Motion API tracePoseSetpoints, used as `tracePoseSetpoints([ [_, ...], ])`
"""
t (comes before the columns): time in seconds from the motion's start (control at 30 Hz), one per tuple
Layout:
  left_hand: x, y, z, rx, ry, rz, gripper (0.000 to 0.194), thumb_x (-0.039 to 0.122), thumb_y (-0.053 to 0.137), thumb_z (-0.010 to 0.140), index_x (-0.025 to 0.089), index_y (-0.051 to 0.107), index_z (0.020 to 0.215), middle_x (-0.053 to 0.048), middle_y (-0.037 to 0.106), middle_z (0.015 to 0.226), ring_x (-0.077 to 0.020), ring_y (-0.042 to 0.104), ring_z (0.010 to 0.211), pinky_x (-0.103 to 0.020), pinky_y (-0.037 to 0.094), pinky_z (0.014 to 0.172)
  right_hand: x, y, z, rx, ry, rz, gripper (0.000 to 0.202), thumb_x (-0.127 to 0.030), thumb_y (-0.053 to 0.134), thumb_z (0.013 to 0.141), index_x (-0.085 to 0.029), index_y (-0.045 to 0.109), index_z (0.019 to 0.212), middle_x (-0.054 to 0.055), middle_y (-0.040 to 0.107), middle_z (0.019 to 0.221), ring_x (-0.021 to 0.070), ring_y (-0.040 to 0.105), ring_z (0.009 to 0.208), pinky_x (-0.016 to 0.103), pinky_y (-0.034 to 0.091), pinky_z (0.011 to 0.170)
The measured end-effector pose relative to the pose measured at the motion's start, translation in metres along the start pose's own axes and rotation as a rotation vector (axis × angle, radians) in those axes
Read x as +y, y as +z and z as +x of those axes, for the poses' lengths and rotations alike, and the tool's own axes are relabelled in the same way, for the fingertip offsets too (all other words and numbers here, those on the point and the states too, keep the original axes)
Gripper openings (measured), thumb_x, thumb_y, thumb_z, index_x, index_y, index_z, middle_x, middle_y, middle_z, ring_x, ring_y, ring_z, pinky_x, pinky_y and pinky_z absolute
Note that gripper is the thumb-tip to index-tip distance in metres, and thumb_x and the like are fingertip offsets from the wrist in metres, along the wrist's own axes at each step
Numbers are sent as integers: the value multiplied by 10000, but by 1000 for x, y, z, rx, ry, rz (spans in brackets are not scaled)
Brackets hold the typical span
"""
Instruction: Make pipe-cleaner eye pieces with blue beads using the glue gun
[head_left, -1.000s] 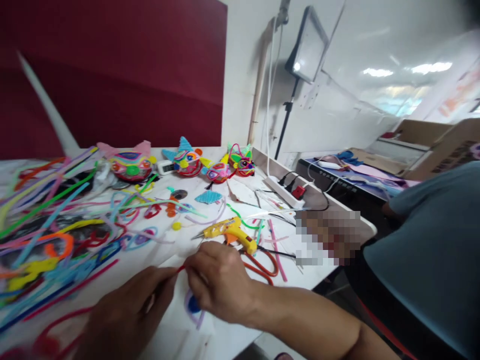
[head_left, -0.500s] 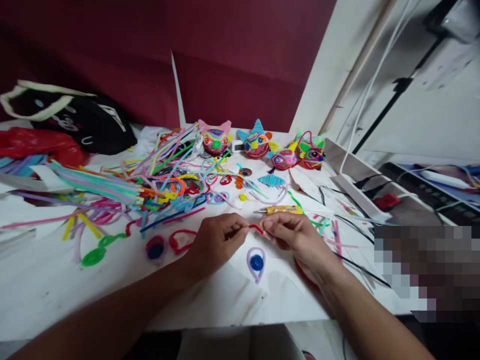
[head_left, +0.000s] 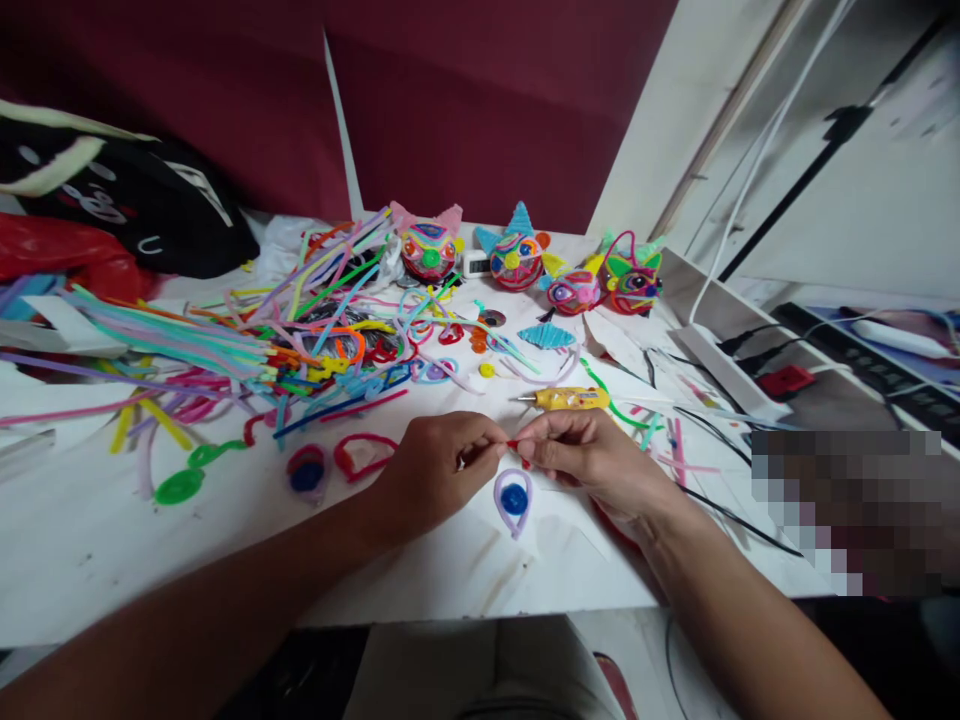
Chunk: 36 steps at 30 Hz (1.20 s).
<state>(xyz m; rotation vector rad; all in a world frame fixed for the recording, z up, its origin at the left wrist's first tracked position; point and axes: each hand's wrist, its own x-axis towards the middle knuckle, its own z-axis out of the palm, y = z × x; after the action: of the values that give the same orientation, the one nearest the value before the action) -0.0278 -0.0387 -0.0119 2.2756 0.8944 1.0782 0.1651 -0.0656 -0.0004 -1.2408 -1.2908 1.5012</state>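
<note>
Between my fingertips is a short red pipe cleaner (head_left: 513,444), mostly hidden by the fingers. My left hand (head_left: 450,460) pinches one end of it, and my right hand (head_left: 581,447) pinches the other, the two hands almost touching. Just below them on the table lies a lilac teardrop loop with a coiled blue disc (head_left: 514,499) inside. To the left of my left hand are a red pipe-cleaner loop (head_left: 346,461) and a second lilac piece with a blue and red coil (head_left: 306,473). A yellow-handled glue tool (head_left: 570,399) rests behind my right hand.
Loose pipe cleaners (head_left: 180,340) pile up at the left. Several colourful cat-like heads, one with blue ears (head_left: 516,258), stand along the back. A black bag (head_left: 135,200) sits back left; cables and a power strip (head_left: 724,370) lie right. A green coil (head_left: 178,487) is front left.
My hands have come closer together, and the red pipe cleaner now shows less between them. The camera view has tilted slightly, so the table appears higher.
</note>
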Motion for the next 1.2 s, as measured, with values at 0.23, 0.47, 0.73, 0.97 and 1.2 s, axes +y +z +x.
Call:
tracePoseSetpoints([
  [0.23, -4, 3, -3, -9, 76, 52, 98, 135, 588, 823, 174, 657, 765, 55, 611, 624, -50, 485, 503, -163, 358, 514, 1, 1, 1, 7, -5, -27, 104, -252, 727, 659, -166, 711, 714, -29, 604, 600, 63, 416, 508, 227, 306, 497],
  [0.47, -7, 3, -5, -13, 212, 165, 101, 123, 570, 855, 168, 632, 789, 60, 568, 610, -47, 441, 480, -175, 336, 503, 3, 3, 2, -3, -3, -28, 97, -237, 687, 646, -156, 700, 698, -28, 596, 583, 58, 401, 494, 226, 306, 491],
  [0.73, -7, 5, -8, 12, 265, 252, 144, 128, 513, 892, 159, 620, 801, 37, 585, 621, -58, 477, 495, -181, 353, 506, 4, 5, 2, 17, -1, -34, 90, -235, 687, 635, -155, 689, 676, -17, 609, 597, 65, 410, 504, 224, 306, 488],
  [0.97, -6, 2, -9, -7, 327, 339, 135, 121, 528, 911, 126, 650, 853, -16, 661, 690, -114, 632, 611, -213, 445, 577, 8, 4, 2, 12, -17, -3, 93, -226, 690, 650, -149, 698, 702, -28, 598, 585, 59, 421, 500, 218, 302, 488],
  [1.2, -5, 4, -10, 22, 346, 350, 144, 105, 521, 909, 121, 639, 828, -19, 649, 674, -124, 625, 594, -230, 447, 562, 7, 7, 1, 23, -7, -9, 86, -224, 688, 653, -146, 686, 690, -34, 579, 566, 59, 404, 490, 220, 302, 485],
])
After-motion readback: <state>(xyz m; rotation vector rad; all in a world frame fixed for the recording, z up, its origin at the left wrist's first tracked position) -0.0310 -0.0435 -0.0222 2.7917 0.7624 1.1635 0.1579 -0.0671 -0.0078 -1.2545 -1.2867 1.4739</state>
